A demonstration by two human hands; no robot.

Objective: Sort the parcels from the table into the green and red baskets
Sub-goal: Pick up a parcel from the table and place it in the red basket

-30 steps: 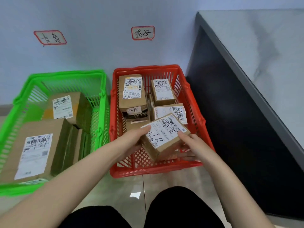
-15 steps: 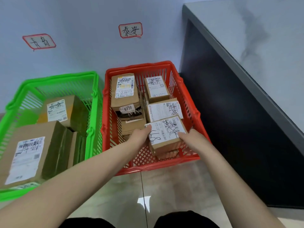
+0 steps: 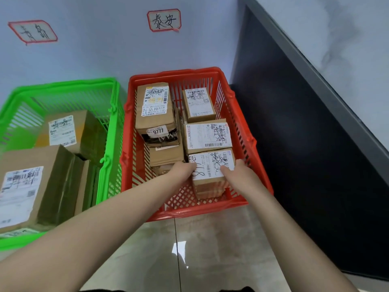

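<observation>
Head view: over the tiled floor [image 3: 210, 245], both forearms reach into the near right corner of the red basket [image 3: 202, 210]. The left hand [image 3: 183, 168] and right hand [image 3: 236, 174] clasp a small labelled parcel [image 3: 210, 165] between them, one on each side; the fingers underneath are hidden. The parcel sits low in the basket, and I cannot tell whether it rests on the mesh yet. This looks like the placing step. The next move calls for letting go and lifting both hands straight up, as the basket's right wall is just beside the right hand. Bare mesh to the near left offers room. Behind, a second labelled parcel [image 3: 207, 135] sits close against the held one. Left, the green basket [image 3: 109, 144] holds larger boxes. The table [image 3: 336, 49] rises at the far right.
</observation>
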